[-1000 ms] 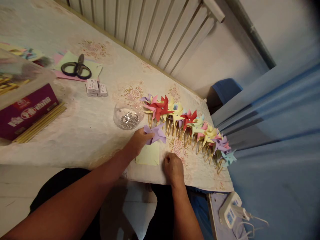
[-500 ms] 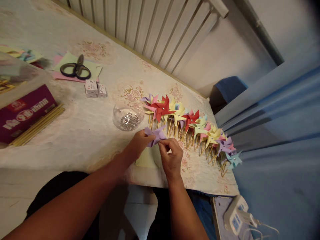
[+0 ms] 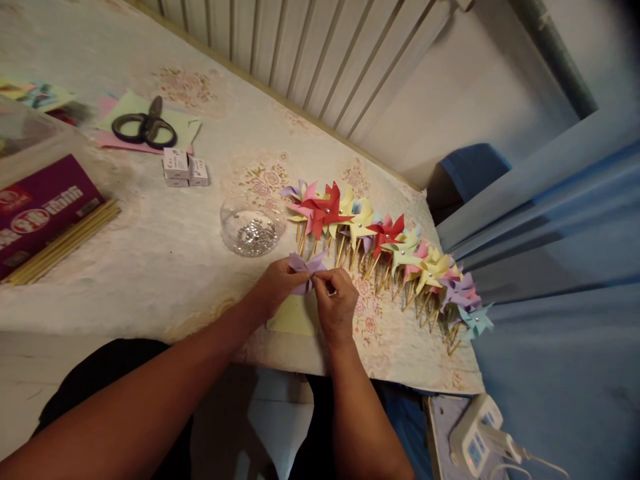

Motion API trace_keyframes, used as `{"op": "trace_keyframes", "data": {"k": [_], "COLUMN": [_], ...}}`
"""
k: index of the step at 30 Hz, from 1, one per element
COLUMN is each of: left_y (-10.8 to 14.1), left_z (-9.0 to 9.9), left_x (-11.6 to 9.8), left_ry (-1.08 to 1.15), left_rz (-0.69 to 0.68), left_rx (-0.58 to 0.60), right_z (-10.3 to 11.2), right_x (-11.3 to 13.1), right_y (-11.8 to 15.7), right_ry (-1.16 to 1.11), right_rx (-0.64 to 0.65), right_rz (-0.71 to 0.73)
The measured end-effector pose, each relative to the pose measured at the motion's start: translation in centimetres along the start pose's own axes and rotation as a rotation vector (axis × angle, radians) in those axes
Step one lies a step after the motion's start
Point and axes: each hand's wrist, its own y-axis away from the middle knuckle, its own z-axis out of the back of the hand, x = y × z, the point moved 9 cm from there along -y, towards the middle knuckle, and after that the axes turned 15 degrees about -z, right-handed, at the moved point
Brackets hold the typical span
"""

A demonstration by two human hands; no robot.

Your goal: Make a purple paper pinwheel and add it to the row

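A purple paper pinwheel point(image 3: 304, 262) with folded blades is held between the thumb and fingers of my left hand point(image 3: 274, 288). At its middle, the closed thumb and forefinger of my right hand point(image 3: 338, 303) pinch something too small to make out. Both hands are just above a pale yellow-green paper sheet point(image 3: 294, 316) near the table's front edge. Beyond my left hand stands a clear round dish point(image 3: 227, 230) with many small silver pins point(image 3: 259, 235) in it. Finished-looking pinwheels point(image 3: 361, 225) on sticks, in several colours, lie in a long row to the right.
Black-handled scissors point(image 3: 146, 127) lie on coloured paper point(image 3: 133, 107), with small white boxes point(image 3: 176, 162) beside them. At left are a purple box point(image 3: 45, 213) and thin sticks point(image 3: 65, 243). A power strip point(image 3: 475, 433) is at lower right, near a blue curtain point(image 3: 560, 333).
My right fingertips have moved slightly left and up, from the pinwheel's right edge to its middle. My left hand keeps its hold. The camera view has shifted a little.
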Motion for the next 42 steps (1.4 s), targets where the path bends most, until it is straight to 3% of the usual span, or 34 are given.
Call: {"op": "trace_keyframes", "data": {"k": [30, 42], "left_y": [0.0, -0.2], "left_z": [0.2, 0.7], "left_x": [0.2, -0.5], "left_ry": [-0.097, -0.324], "left_rz": [-0.057, -0.162], "left_rx": [0.017, 0.02], "right_z": [-0.4, -0.5], "right_x": [-0.7, -0.9], "right_y": [-0.1, -0.2], "right_ry": [0.012, 0.006], "right_rx": [0.052, 0.083], "right_rz": [-0.024, -0.052]}}
